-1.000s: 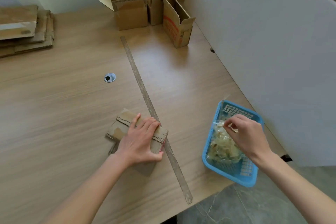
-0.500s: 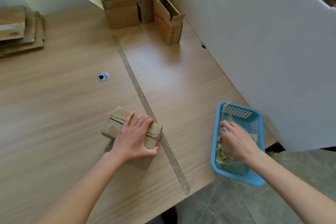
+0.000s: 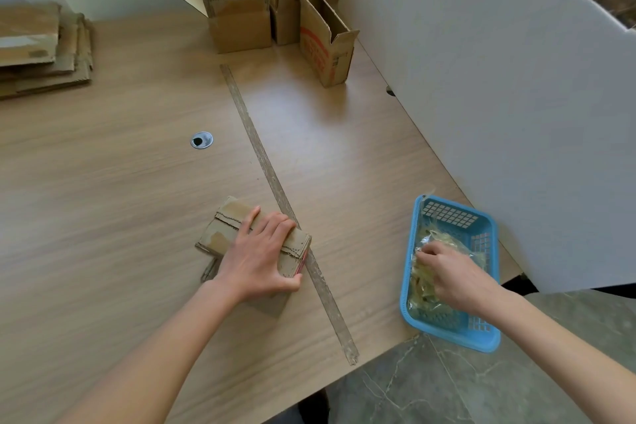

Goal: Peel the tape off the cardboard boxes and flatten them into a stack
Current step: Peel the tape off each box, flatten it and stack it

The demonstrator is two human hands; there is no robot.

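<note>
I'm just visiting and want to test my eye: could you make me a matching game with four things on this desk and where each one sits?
Things:
1. flattened cardboard stack
2. blue basket
3. open cardboard boxes
4. small box

Places:
A. far middle, by the wall
B. under the left hand
C. far left
D. near right edge

Pairs: 1-C, 2-D, 3-A, 4-B

Left hand (image 3: 258, 256) flat, fingers spread; right hand (image 3: 451, 277) curled, reaching down.
</note>
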